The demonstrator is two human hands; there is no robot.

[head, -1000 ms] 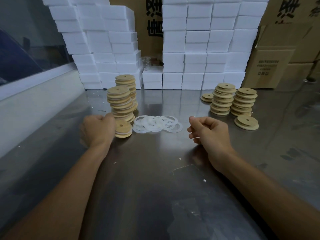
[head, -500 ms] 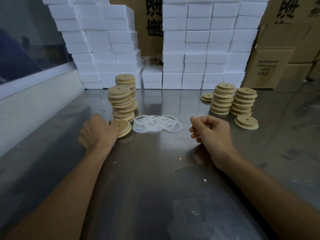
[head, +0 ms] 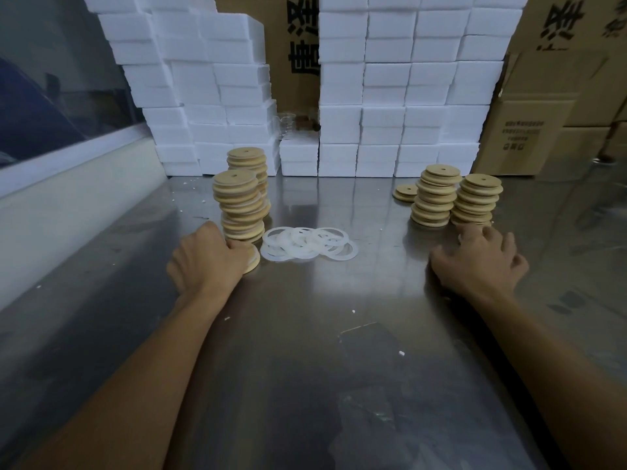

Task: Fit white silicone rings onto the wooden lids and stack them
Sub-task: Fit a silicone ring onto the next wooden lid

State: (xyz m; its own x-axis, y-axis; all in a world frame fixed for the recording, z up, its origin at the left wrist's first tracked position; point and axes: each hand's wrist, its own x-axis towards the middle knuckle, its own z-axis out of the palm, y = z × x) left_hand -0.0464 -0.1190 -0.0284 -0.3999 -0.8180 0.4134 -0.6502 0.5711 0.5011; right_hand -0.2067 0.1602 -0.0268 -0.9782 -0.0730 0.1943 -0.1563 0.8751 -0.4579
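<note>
Head view. Your left hand (head: pixel 208 257) grips a wooden lid (head: pixel 252 262) lying on the steel table (head: pixel 305 351), fingers curled over its top; only the lid's right edge shows past your knuckles. Just behind that grip stands a leaning stack of ringed lids (head: pixel 239 205), a second stack (head: pixel 249 164) behind it. The loose silicone rings (head: pixel 307 245) lie in a heap just right of the held lid, nearly touching it.

Your right hand (head: pixel 480 257) rests palm down, fingers spread and lightly bent over something by the near edge of the bare-lid stacks (head: pixel 454 198); what lies beneath is hidden, so I cannot tell whether it holds anything. A single lid (head: pixel 406 192) sits beyond, left of those stacks.

Between your hands and toward you: open steel. White foam blocks (head: pixel 390 96) wall the far edge.
</note>
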